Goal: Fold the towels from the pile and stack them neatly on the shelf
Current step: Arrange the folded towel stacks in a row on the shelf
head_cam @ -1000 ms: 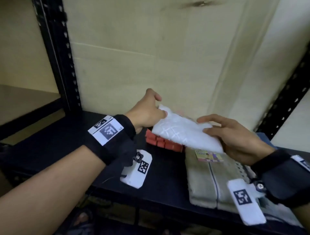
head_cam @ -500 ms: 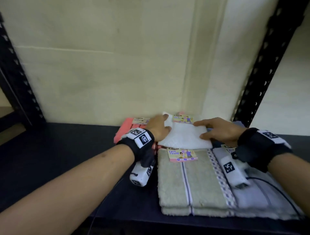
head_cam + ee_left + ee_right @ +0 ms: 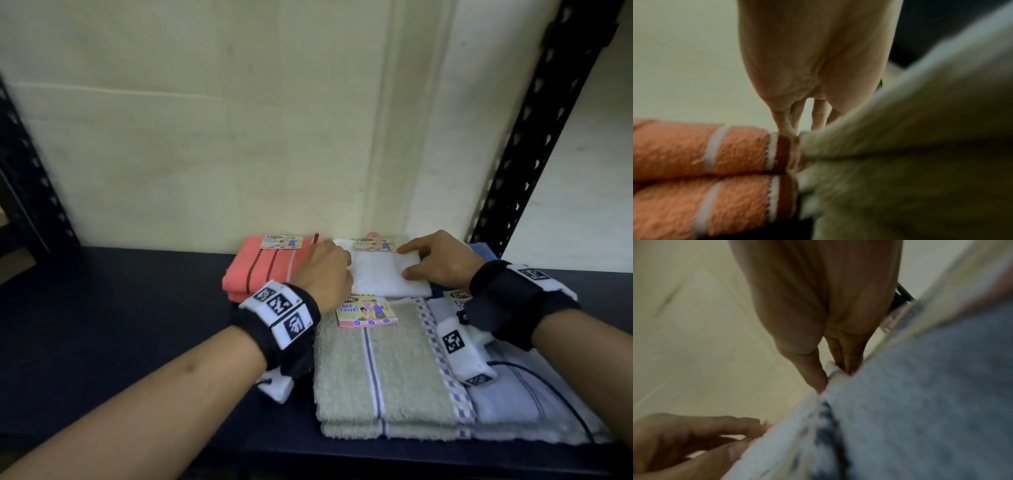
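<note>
A folded white towel (image 3: 383,277) lies flat at the back of the dark shelf (image 3: 120,325), against the wall. It sits between a coral striped towel (image 3: 267,267) and a blue one. My left hand (image 3: 342,263) grips its left edge with curled fingers, right beside the coral towel (image 3: 694,154). My right hand (image 3: 407,262) holds the right side, index finger on top and thumb at the front edge. In the right wrist view the thumb and fingers of that hand (image 3: 830,374) pinch a white fold (image 3: 833,369).
A folded green towel (image 3: 376,363) with a paper label and a lavender towel (image 3: 507,394) lie in front of the white one. Black perforated uprights (image 3: 520,144) frame the shelf. The shelf's left half shows bare dark surface. A cream wall (image 3: 239,137) closes the back.
The white towel was held tilted in the air above the shelf; it has come down and now lies flat at the back. Both hands went with it toward the wall.
</note>
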